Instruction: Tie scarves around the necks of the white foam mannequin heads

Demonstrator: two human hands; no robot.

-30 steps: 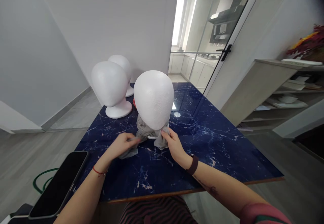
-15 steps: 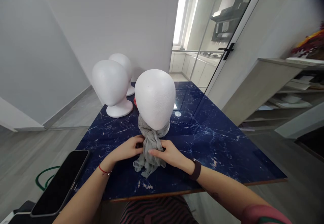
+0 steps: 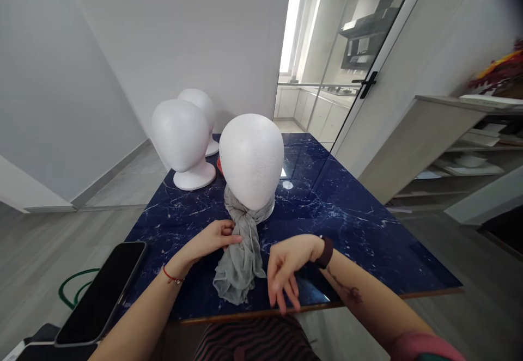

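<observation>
We are sitting at the dark blue marble table (image 3: 359, 225) with the nearest foam head (image 3: 251, 159) right in front of us, and the grey scarf (image 3: 241, 265) is circling its neck. The scarf is drawn into a knot (image 3: 244, 220) at the front, and its two tails are hanging down together and pooling on the tabletop near the close edge. Our left hand (image 3: 212, 238) is lying low beside the scarf, its fingers curled close together, with the thumb and forefinger seeming to pinch the fabric just under the knot. Our right hand (image 3: 288, 265) is hanging free over the near edge of the table, just to the right of the tails. Its fingers are loosely spread and pointing downward, gripping nothing and touching no cloth. A dark watch (image 3: 326, 251) is sitting on that wrist. As we are judging it, the tying itself is done and we are now settling the knot and the fall of the tails. A further move would be calling for the free hand to come in on the tails while the left steadies the knot, gently enough not to tip the light head. Two more bare foam heads (image 3: 182, 138) are standing apart at the far left of the table, and a phone (image 3: 104, 290) is lying off its near left corner.
</observation>
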